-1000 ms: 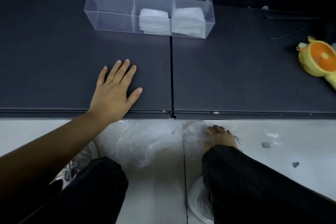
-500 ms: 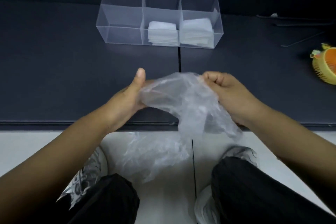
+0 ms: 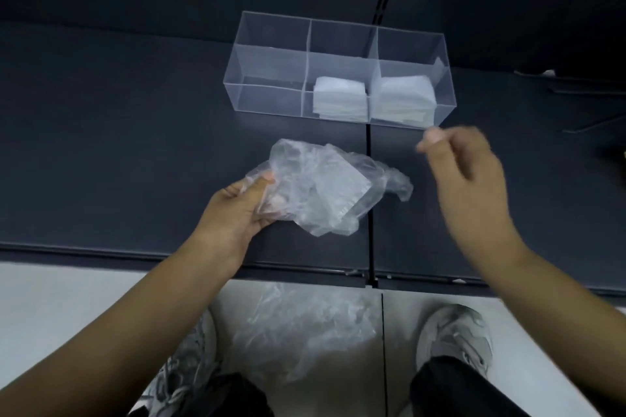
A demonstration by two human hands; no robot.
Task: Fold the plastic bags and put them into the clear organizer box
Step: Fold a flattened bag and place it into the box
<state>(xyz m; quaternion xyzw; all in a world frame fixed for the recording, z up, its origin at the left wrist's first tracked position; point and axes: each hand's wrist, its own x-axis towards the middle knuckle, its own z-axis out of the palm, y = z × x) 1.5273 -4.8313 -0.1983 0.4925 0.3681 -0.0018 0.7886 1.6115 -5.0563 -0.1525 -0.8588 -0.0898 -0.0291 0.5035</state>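
A crumpled clear plastic bag (image 3: 325,189) lies on the dark table in front of me. My left hand (image 3: 237,210) grips its left side, thumb on top. My right hand (image 3: 467,176) hovers to the right of the bag and apart from it, blurred, with fingers curled and nothing visible in them. Behind the bag stands the clear organizer box (image 3: 267,95) with three compartments. The left one holds nothing, while the middle holds a folded stack (image 3: 340,101) and the right another folded stack (image 3: 401,98).
More loose plastic bags (image 3: 305,335) lie on the pale floor between my shoes (image 3: 457,338). The table's front edge (image 3: 135,254) runs across below my hands. A seam (image 3: 369,213) splits the tabletop.
One second ago my left hand lay flat on the table while my right reached to the floor. Both then held a bag; now the right has let go and moved right.
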